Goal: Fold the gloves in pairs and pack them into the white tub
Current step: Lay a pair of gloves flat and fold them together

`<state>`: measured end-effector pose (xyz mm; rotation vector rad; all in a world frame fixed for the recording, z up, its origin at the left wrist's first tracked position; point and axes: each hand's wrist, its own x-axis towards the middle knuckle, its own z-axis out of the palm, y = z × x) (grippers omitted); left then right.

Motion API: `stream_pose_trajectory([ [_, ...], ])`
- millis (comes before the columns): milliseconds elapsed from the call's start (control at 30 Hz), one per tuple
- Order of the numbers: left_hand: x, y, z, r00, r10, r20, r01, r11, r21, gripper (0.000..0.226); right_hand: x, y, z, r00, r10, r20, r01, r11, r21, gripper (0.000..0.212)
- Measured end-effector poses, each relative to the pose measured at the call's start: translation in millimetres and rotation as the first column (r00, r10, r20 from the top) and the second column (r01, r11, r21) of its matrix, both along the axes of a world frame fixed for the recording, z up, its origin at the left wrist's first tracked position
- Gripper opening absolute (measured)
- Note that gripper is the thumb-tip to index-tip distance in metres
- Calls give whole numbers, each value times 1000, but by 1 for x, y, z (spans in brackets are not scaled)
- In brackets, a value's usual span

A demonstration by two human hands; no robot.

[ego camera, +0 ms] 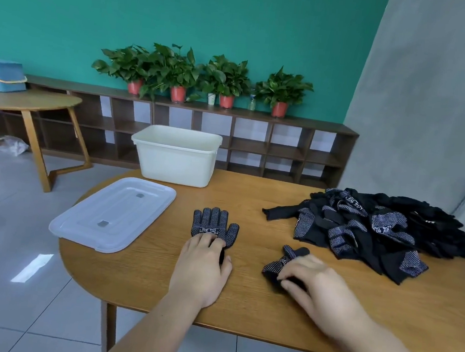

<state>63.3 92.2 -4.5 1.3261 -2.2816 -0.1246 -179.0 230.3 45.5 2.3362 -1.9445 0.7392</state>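
**Left hand on flat glove, right hand gripping crumpled glove**

Left hand: lies palm down on the cuff end of the flat glove, fingers extended and relaxed, thumb out to the side. It presses and does not clasp. The flat glove is spread with its dotted side up and its fingers pointing away from the person.

Right hand: fingers are curled round the crumpled glove and hold it against the table. Part of that glove sticks out beyond the knuckles, dotted side showing. The two gloves lie apart, near the table's front edge.

Pile: the remaining black dotted gloves lie heaped and unsorted at the right of the table, just beyond the right hand.

Tub: stands upright and uncovered at the table's far edge, well apart from both hands. Its inside is not visible from this angle.

Lid: lies flat on the table's left end, in front of the tub.

Surroundings: a low shelf runs along the green wall and carries four potted plants. A second table stands at the left with a blue box on it.
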Motion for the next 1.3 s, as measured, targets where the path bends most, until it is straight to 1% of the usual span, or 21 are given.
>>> stream_pose_trajectory([
  [100, 0, 0, 1, 1000, 8, 5, -8, 1000, -1, 44, 7, -16, 49, 983, -32, 181, 58, 988, -140, 12],
  [133, 0, 0, 1, 1000, 9, 7, -9, 1000, -1, 44, 7, -24, 67, 972, -51, 229, 84, 987, -138, 13],
  [233, 0, 1, 2, 1000, 17, 8, -17, 1000, -2, 42, 1, -52, 114, 954, -126, 273, 126, 992, 19, 13],
  [300, 1, 1, 3, 1000, 23, 5, -23, 1000, -3, 41, -2, -67, 133, 940, -171, 295, 164, 985, 48, 12],
  [367, 1, 1, 3, 1000, 26, 3, -26, 1000, -3, 41, -1, -78, 146, 918, -197, 343, 215, 976, -15, 10],
  [467, 0, 1, 1, 1000, 28, 2, -28, 1000, -7, 42, 6, -81, 153, 913, -160, 376, 254, 943, -214, 11],
  [567, 0, -1, 0, 1000, 29, 7, -29, 999, -19, 42, 15, -74, 133, 950, -82, 300, 184, 926, -330, 12],
  [633, 0, -2, -1, 1000, 27, 15, -27, 999, -24, 42, 17, -68, 97, 984, -30, 175, 86, 943, -323, 9],
  [667, -1, -2, 0, 999, 28, 18, -27, 999, -27, 42, 16, -64, 73, 995, -14, 104, 40, 968, -250, 8],
  [700, -1, -2, -1, 999, 28, 20, -27, 999, -29, 42, 16, -61, 49, 1000, -4, 25, 7, 993, -120, 7],
  [767, -1, -2, -1, 999, 29, 21, -28, 999, -28, 41, 18, -51, 5, 994, 14, -107, 1, 989, 145, 15],
  [800, -1, -3, -2, 999, 30, 22, -30, 999, -28, 41, 19, -46, -10, 993, 3, -115, 19, 983, 184, 18],
  [833, -1, -3, -2, 999, 30, 23, -30, 999, -30, 42, 19, -42, -20, 997, -30, -78, 41, 988, 148, 18],
  [900, -1, -4, -4, 999, 32, 28, -31, 999, -35, 43, 21, -38, -29, 991, -129, 26, 130, 991, -33, 19],
  [933, -1, -4, -4, 999, 34, 31, -33, 999, -38, 44, 24, -38, -32, 982, -186, 39, 189, 978, -88, 25],
  [967, -1, -4, -4, 999, 34, 32, -33, 999, -40, 44, 28, -40, -32, 971, -238, 17, 238, 969, -73, 35],
  [1033, -1, -4, -5, 999, 39, 32, -37, 998, -46, 43, 35, -43, -38, 958, -267, -102, 278, 953, 118, 54],
  [1100, -1, -4, -5, 998, 43, 35, -41, 997, -58, 44, 39, -45, -42, 947, -258, -190, 304, 913, 272, 63],
  [1133, -1, -3, -5, 998, 43, 36, -40, 997, -63, 45, 39, -45, -42, 947, -253, -200, 302, 912, 277, 64],
  [1233, -2, -3, -6, 999, 41, 26, -39, 996, -79, 48, 39, -42, -44, 952, -264, -153, 290, 938, 189, 65],
  [1300, -1, -2, -7, 999, 43, 15, -41, 993, -111, 45, 40, -38, -47, 951, -278, -139, 286, 957, 43, 57],
])
